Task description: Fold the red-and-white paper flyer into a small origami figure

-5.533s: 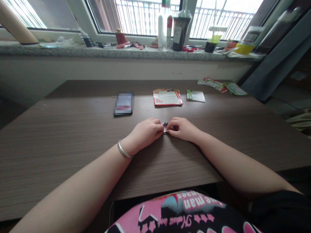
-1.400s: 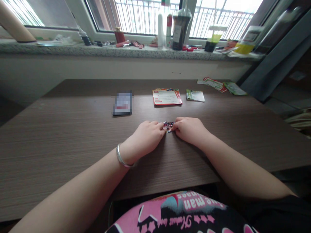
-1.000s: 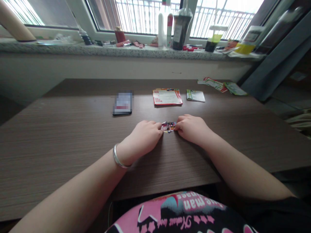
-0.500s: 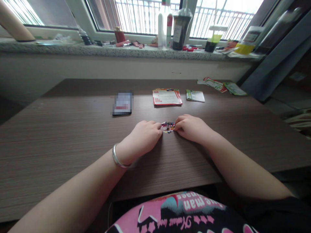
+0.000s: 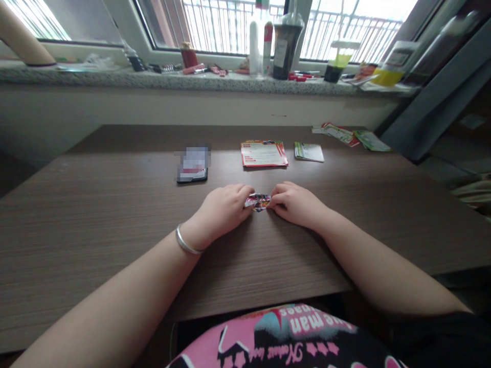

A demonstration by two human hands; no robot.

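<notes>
A small piece of folded, colourful printed paper [image 5: 259, 202] lies low over the table, between my two hands. My left hand [image 5: 224, 208] pinches its left end, thumb below and fingers above. At the other end, the fingertips of my right hand [image 5: 293, 203] are closed on its edge. Parts of the paper are hidden under the fingers. Beyond the hands sits a stack of red-edged printed sheets [image 5: 264, 154]. To the right of that stack is a smaller pile of green and white cards [image 5: 309, 152].
A phone-like dark item [image 5: 193, 164], blurred on top, lies left on the brown table [image 5: 95, 214]. Green and red packets [image 5: 345, 135] lie at the far right corner. Bottles, a dark cup [image 5: 286, 48] and small items stand along the stone windowsill [image 5: 215, 82].
Both hands have shifted slightly left with the paper. My left hand's fingers have lifted a little and rearranged their hold, and the paper's visible part has changed shape.
</notes>
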